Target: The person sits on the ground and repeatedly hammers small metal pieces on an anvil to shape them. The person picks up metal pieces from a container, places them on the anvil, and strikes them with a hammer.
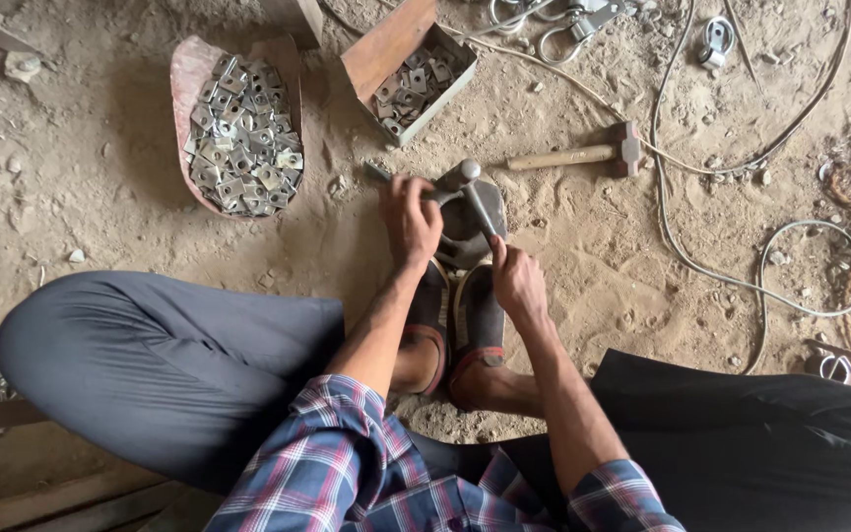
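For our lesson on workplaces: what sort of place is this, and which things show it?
Probably a small metalworking workshop with a dirt floor: a heap of small square metal plates, a wooden-handled hammer, and a grey metal hand press worked by both hands.

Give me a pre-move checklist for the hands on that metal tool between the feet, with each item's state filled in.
1. Left hand gripping the metal tool at its top left: ok.
2. Right hand closed on the tool's lever: ok.
3. Tool braced on the ground against both sandalled feet: ok.
4. Workpiece seated in the tool: cannot tell, the hands hide it.
5. Supply of small metal plates within reach, in the curved tray and the open box: ok.
6. Hammer lying apart on the sand, clear of both hands: ok.
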